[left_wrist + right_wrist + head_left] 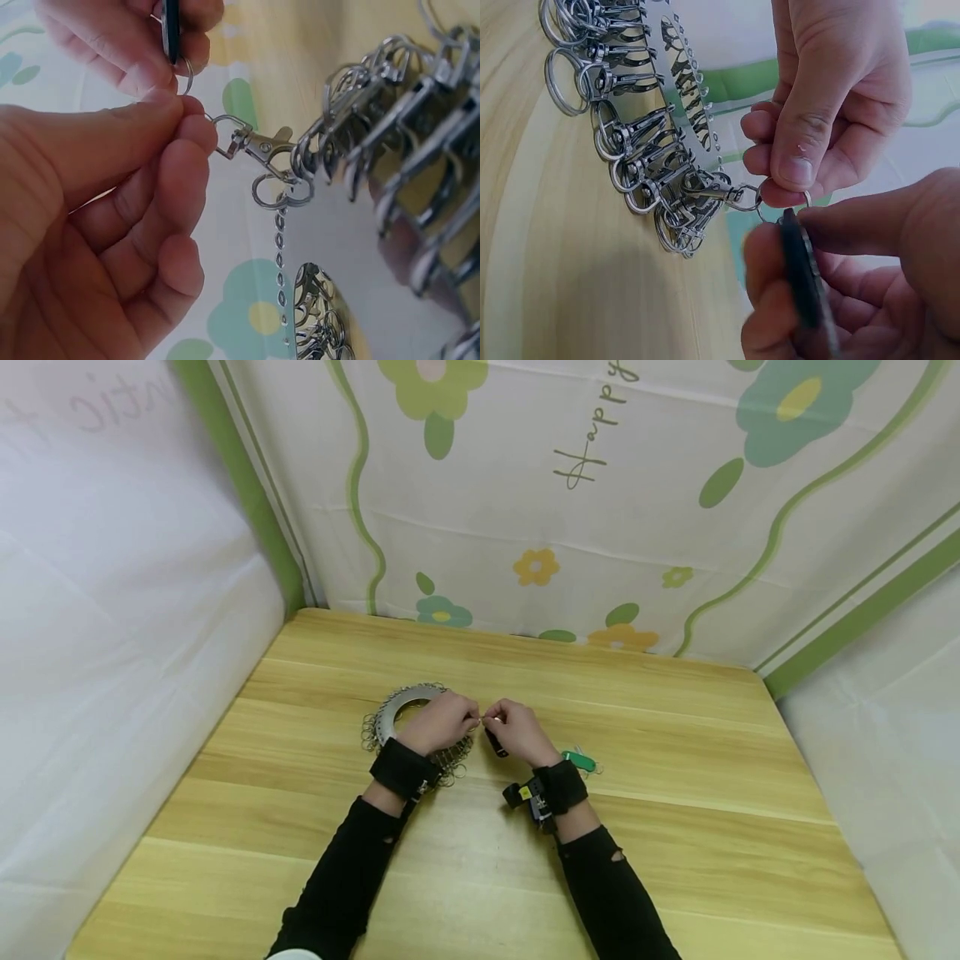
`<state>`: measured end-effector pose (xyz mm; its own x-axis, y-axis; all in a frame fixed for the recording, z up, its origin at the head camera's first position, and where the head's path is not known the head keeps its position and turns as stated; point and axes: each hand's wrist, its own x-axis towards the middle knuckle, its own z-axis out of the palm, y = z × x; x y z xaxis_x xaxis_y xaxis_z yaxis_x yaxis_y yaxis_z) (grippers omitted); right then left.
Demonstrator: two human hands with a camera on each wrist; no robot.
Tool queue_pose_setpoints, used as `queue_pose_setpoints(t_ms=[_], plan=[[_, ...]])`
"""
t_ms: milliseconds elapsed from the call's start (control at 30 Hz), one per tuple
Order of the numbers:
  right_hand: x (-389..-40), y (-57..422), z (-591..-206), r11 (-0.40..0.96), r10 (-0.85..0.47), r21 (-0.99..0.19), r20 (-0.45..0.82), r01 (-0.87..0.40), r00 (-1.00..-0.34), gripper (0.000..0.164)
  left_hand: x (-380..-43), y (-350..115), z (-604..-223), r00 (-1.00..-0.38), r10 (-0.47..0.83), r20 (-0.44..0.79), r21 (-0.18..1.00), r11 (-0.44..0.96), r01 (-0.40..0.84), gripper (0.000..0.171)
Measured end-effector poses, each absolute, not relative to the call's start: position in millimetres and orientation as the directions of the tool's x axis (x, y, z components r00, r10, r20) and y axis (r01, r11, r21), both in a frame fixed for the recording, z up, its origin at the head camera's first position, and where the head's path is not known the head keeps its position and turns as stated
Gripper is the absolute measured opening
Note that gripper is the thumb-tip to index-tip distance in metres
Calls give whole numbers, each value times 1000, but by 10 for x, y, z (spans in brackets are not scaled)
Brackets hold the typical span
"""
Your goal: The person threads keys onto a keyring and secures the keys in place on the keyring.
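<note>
My left hand (442,722) pinches a thin metal split ring (808,198) between thumb and forefinger. This ring joins a silver swivel clasp (262,145) on a round metal key-holder disc (386,718), whose rim carries many clasps and rings. My right hand (521,732) meets the left fingertips and pinches a narrow dark flat piece (801,266) beside the split ring; its kind is unclear. In the head view the dark piece hangs below the right fingers. Fingers partly hide the ring.
A green pocket-knife-like piece (580,761) with a small ring lies on the wooden table (675,843), just right of my right wrist. White flower-printed cloth (525,510) stands behind the table, with white cloth walls at both sides.
</note>
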<state>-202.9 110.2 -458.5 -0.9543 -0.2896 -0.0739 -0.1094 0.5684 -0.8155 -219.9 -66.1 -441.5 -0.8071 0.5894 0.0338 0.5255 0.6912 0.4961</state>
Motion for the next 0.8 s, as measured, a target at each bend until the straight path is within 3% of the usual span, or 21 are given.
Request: queue_pose_setpoints(t_ms=[333,600,800], plan=[[-2035,1118,-4592,539,-316,-833,-59,-128,-947,12,-2180,-636,-4415,-829,558,41,500,707,500,13],[-2049,1120,-4620,493,-255,-865,-41,-94,-966,8,-2195,-674,-4424,-796,602,66,479,680,554,10],[-2051,1114,-4596,515,-253,-852,-46,-94,-966,8,-2188,-673,-4414,-807,588,54,466,700,541,9]])
